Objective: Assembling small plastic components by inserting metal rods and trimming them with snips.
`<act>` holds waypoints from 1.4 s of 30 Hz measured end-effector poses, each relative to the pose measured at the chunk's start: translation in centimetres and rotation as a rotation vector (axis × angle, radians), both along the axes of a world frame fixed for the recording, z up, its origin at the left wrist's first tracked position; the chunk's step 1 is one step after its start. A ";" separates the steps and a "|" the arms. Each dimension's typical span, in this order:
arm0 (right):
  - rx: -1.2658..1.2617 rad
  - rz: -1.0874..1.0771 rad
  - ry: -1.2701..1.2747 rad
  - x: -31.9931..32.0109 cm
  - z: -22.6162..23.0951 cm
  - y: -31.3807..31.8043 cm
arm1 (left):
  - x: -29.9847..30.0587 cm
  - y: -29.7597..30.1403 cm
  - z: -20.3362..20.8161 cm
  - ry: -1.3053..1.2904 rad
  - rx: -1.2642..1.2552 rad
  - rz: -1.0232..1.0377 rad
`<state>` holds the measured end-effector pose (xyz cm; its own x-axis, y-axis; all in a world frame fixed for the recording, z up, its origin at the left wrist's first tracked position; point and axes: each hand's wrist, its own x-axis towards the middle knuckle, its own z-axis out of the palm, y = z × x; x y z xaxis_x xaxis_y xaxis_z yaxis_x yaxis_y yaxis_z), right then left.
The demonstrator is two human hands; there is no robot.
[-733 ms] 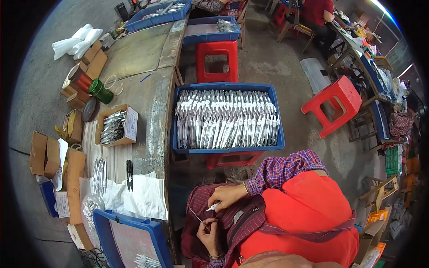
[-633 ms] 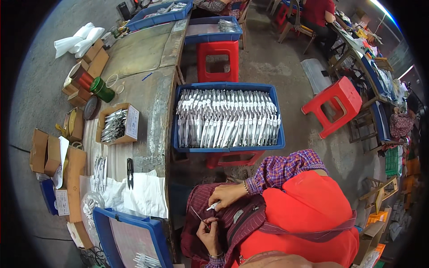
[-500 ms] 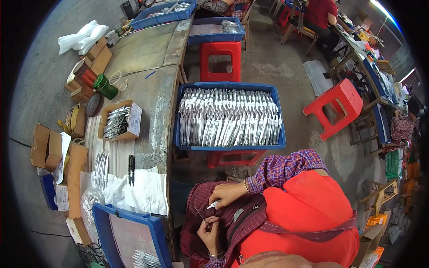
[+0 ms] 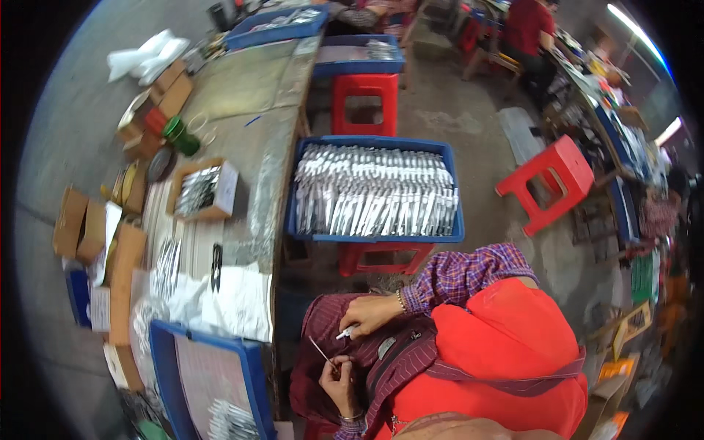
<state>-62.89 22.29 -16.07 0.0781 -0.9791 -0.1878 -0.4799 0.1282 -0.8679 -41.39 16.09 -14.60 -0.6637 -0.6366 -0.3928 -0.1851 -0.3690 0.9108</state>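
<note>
My left hand [image 4: 339, 384] is closed around a slim rod-like thing [image 4: 320, 350], whose thin end sticks out from the fingers; I cannot make out its kind. Just above it, my right hand [image 4: 369, 315] pinches a small white piece [image 4: 345, 333], partly hidden by the fingers. Both hands are over the dark red striped cloth [image 4: 314, 323] on my lap, a little apart from each other. Beyond them, a blue tray [image 4: 293, 213] full of rows of white and clear pens [image 4: 374, 209] rests on a red stool [image 4: 385, 258].
On the bench [image 4: 260, 147] to the left are a carton of pens [image 4: 198, 192], black snips [image 4: 216, 268], loose pens [image 4: 167, 268] and white cloth [image 4: 246, 304]. Another blue tray [image 4: 249, 367] leans near the bench's front. Red stools [image 4: 550, 183] and other people [image 4: 524, 29] are farther off.
The view has shifted slightly and blurred. The slim rod in my left hand now points further to the left. My right hand still pinches the white piece.
</note>
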 end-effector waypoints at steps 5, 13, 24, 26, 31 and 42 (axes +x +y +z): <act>0.079 0.008 -0.008 -0.7 1.2 -0.4 | 0.9 -0.8 -1.2 -0.118 -0.146 -0.026; 0.148 -0.003 -0.188 0.3 1.9 -1.7 | 3.0 0.2 -0.4 -0.146 -0.299 0.018; 0.387 -0.134 -0.330 1.5 1.8 -2.5 | 3.9 0.5 -0.3 -0.114 -0.142 0.071; 0.374 -0.128 -0.296 1.7 1.8 -2.4 | 4.1 0.5 -2.0 0.032 -0.105 0.086; 0.312 -0.070 -0.227 2.3 2.6 -2.3 | 3.5 -1.3 -1.5 -0.028 0.233 -0.026; 0.244 0.108 -0.102 3.4 3.3 -2.7 | 2.5 -1.4 -1.9 -0.018 0.196 -0.027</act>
